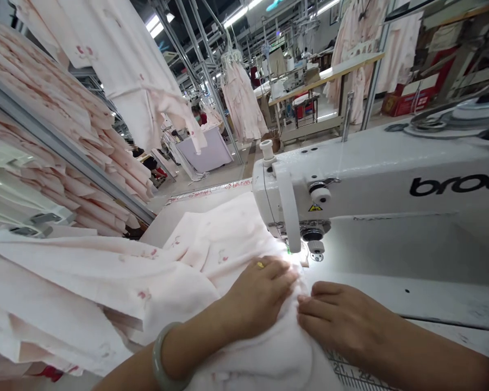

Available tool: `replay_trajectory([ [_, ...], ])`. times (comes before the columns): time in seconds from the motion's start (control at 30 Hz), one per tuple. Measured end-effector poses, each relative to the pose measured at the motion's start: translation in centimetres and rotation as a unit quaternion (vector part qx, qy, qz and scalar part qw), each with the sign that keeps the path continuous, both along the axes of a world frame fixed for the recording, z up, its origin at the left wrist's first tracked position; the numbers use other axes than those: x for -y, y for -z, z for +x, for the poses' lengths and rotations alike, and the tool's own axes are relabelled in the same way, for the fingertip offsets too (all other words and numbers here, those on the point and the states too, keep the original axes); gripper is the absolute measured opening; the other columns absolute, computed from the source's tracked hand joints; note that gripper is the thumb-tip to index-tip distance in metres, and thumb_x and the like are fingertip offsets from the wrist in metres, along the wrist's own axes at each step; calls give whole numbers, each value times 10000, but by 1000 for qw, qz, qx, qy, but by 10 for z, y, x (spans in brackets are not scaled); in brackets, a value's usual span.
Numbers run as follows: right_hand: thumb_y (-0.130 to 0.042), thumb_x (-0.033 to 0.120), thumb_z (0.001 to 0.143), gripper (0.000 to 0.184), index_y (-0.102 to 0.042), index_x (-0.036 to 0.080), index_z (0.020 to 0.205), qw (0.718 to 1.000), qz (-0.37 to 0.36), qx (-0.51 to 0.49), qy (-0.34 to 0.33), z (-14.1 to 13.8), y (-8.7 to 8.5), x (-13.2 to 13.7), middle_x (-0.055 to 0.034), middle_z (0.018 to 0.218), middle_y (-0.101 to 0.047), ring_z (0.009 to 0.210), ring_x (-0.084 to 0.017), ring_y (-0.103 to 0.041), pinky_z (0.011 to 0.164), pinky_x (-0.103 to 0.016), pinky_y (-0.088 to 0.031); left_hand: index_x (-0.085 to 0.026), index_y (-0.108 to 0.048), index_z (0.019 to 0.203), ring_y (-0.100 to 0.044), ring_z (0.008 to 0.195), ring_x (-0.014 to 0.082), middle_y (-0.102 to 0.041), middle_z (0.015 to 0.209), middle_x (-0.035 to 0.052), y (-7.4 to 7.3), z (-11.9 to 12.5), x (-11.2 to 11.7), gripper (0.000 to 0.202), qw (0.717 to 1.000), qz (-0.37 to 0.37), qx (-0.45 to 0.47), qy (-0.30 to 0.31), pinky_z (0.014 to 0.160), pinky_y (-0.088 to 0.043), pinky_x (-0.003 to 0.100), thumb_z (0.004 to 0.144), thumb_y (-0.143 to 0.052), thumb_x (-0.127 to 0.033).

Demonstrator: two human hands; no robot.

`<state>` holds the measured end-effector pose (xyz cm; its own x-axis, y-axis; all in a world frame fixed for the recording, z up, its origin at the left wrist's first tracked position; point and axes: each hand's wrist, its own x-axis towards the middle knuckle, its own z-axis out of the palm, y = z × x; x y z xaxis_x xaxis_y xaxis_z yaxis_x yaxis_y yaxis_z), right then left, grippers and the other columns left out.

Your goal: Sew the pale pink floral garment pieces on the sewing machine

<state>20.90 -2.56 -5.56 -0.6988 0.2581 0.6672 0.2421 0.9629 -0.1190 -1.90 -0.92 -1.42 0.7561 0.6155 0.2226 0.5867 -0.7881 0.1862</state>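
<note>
Your left hand point(257, 296) lies flat on the pale pink fabric point(195, 271), fingers together and stretched toward the needle area, palm pressing the cloth down; a small yellow ring sits on one finger and a smooth grey-green bangle point(165, 358) circles the wrist. Your right hand point(338, 320) rests just beside it, fingers loosely curled and close together, their tips touching the cloth's edge, pinning it to the bed rather than gripping it. The fabric is soft, thin and matte, printed with small faint pink motifs, rumpled into broad folds. It spreads from under your hands out to the left and up toward the sewing machine point(375, 184), its long run lying roughly left to right across the table, with one end tucked under the machine head. The machine is glossy white with hard rounded edges, black lettering on its arm and a small yellow warning sticker near the needle bar. Beneath your right forearm a printed ruler strip point(350, 374) shows on the white table point(432, 304). To the left, stacked pink pieces point(44, 125) lie in ridged layers.
</note>
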Motion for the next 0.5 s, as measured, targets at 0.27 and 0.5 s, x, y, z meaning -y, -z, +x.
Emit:
replay_trajectory([
  [0.27,-347,5,1109,415,-653,189,896,999,-31,-8,3,0,-8,-4,-22,812,-710,706,-189,-586,766,-351,-485,-170,-605,1446,-684,1295,287,-725,1404,147,18,-2,-12,364,999,7,-18,27,1124,-560,455,1099,-509,-223],
  [0.5,-429,39,1093,359,-657,212,875,993,-100,30,51,4,4,-25,-7,774,-708,658,-175,-623,776,-351,-513,-176,-568,1312,-700,1222,287,-734,1280,148,33,-4,-49,246,1000,22,2,20,1062,-592,457,1070,-524,-168],
])
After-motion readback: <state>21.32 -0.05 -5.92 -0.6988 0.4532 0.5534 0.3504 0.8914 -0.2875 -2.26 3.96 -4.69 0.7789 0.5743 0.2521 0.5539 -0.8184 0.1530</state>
